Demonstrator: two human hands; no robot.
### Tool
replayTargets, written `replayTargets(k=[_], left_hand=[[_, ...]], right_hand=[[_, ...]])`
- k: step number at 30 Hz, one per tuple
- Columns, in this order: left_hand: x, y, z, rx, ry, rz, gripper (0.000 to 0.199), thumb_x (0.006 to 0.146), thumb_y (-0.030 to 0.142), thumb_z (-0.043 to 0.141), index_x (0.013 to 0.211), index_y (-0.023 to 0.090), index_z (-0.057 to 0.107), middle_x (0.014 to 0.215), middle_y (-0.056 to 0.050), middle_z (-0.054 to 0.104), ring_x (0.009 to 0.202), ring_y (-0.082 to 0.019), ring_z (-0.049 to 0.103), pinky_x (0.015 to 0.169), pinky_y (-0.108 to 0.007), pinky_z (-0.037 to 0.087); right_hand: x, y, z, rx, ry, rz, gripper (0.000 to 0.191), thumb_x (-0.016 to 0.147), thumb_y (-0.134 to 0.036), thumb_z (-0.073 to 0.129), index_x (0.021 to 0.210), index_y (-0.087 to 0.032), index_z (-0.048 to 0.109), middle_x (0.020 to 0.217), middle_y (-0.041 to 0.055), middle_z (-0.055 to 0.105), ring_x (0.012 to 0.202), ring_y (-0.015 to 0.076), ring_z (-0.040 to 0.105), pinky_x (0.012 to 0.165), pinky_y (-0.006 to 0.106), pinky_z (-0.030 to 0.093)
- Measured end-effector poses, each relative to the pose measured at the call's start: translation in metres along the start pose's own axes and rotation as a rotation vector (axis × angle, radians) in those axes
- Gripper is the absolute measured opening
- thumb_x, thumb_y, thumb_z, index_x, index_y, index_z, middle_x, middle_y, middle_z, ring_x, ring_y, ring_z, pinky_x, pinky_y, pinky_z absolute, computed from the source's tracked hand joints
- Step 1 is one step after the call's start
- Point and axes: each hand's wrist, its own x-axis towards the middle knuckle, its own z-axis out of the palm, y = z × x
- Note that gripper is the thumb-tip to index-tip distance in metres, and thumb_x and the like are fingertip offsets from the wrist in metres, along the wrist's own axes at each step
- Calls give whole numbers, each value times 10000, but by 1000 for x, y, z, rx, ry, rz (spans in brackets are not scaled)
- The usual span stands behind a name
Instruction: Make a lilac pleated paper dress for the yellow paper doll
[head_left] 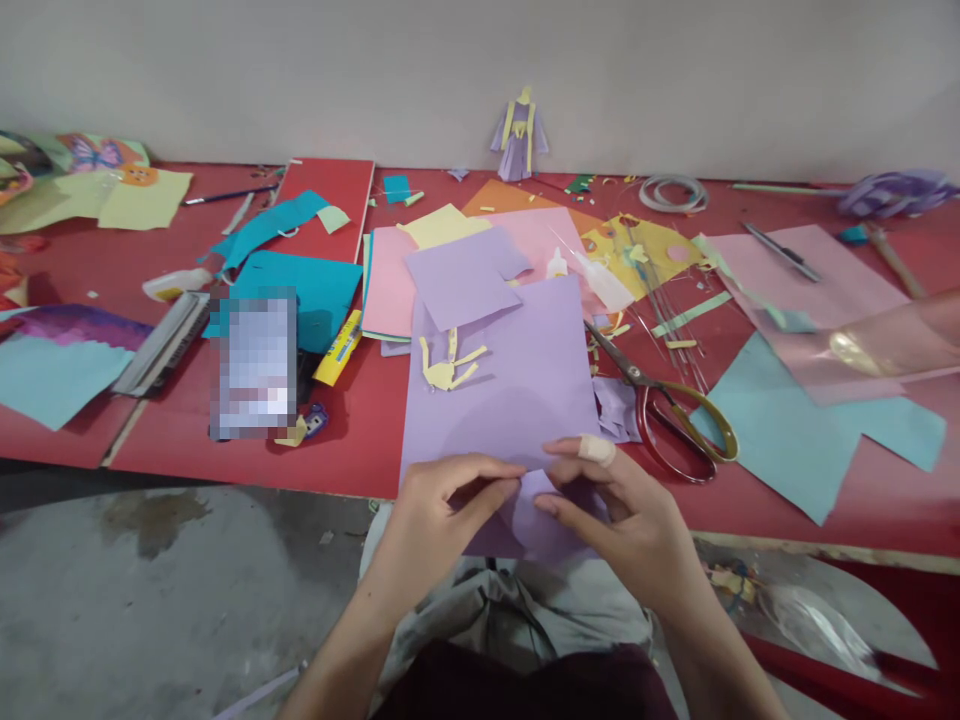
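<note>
My left hand pinches the left edge of a small purple paper piece between thumb and forefinger. At that piece's other side is my right hand, its thumb on the paper and its other fingers curled behind; a bandage wraps one raised finger. Both hands are over the near edge of a large purple sheet. A pale yellow paper cutout with thin strips lies on that sheet. Beyond it rests a smaller purple paper piece. Scissors with open handles lie right of the sheet.
A blurred phone-like device and a yellow glue stick box are at left. A purple paper figure leans on the wall. A glue bottle, thin wires and blue paper lie right. The red table's edge is near me.
</note>
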Motion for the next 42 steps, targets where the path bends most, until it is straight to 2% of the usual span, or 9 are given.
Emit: replayTargets(k=[6, 11, 17, 21, 25, 27, 31, 38, 42], left_hand=[[1, 4, -2, 50, -22, 37, 136, 908, 248, 707, 993, 304, 797, 992, 42, 807, 916, -136, 754, 786, -195, 578], [6, 6, -4, 110, 23, 50, 132, 900, 251, 720, 1009, 290, 781, 989, 47, 803, 891, -127, 751, 789, -191, 581], [11, 4, -2, 192, 94, 145, 127, 935, 172, 655, 945, 245, 758, 925, 44, 791, 844, -113, 737, 737, -175, 556], [13, -1, 0, 289, 130, 312, 183, 933, 74, 620, 964, 213, 734, 932, 22, 782, 840, -108, 735, 746, -172, 544], [12, -5, -1, 375, 93, 554, 196, 943, 56, 606, 1038, 185, 719, 1000, -21, 775, 915, -115, 735, 825, -177, 551], [13, -5, -4, 395, 63, 605, 219, 940, 42, 603, 1065, 179, 720, 1047, -34, 772, 962, -116, 732, 873, -179, 549], [15, -1, -8, 301, 0, 529, 193, 939, 64, 618, 1016, 192, 741, 1057, -23, 773, 987, -102, 726, 898, -166, 547], [16, 4, -7, 66, -36, 83, 95, 942, 276, 670, 1010, 250, 731, 989, 35, 783, 914, -108, 739, 802, -171, 567], [15, -1, -4, 128, -8, 90, 94, 943, 249, 666, 984, 261, 749, 962, 50, 790, 875, -103, 736, 778, -166, 547]], right_hand=[[3, -4, 0, -15, -13, 24, 64, 840, -265, 736, 885, -232, 768, 792, 10, 779, 712, 170, 739, 676, 247, 613], [5, -7, 1, -49, 49, 54, 50, 849, -254, 717, 811, -226, 732, 731, -14, 733, 665, 147, 699, 640, 224, 578], [8, -2, 4, 24, 20, 97, 68, 885, -258, 677, 833, -224, 704, 759, -13, 709, 699, 137, 677, 654, 215, 550], [11, 1, 4, 66, -32, 140, 99, 890, -296, 680, 826, -221, 688, 746, -10, 687, 693, 135, 660, 650, 213, 535], [13, 1, 2, 145, -68, 191, 153, 853, -343, 727, 781, -219, 674, 699, -16, 662, 651, 129, 637, 604, 204, 520], [14, 1, 1, 168, -87, 210, 160, 848, -352, 732, 776, -219, 680, 693, -17, 664, 645, 126, 634, 595, 202, 517], [14, 1, -1, 146, -103, 174, 108, 852, -330, 734, 812, -231, 714, 760, -8, 726, 697, 136, 679, 632, 205, 546], [13, 1, -1, 28, -64, 0, 37, 865, -226, 722, 846, -256, 732, 838, -30, 773, 784, 124, 722, 739, 194, 563], [11, 0, -1, 0, -30, -5, 53, 854, -223, 735, 882, -266, 751, 835, -39, 779, 764, 118, 727, 726, 182, 572]])
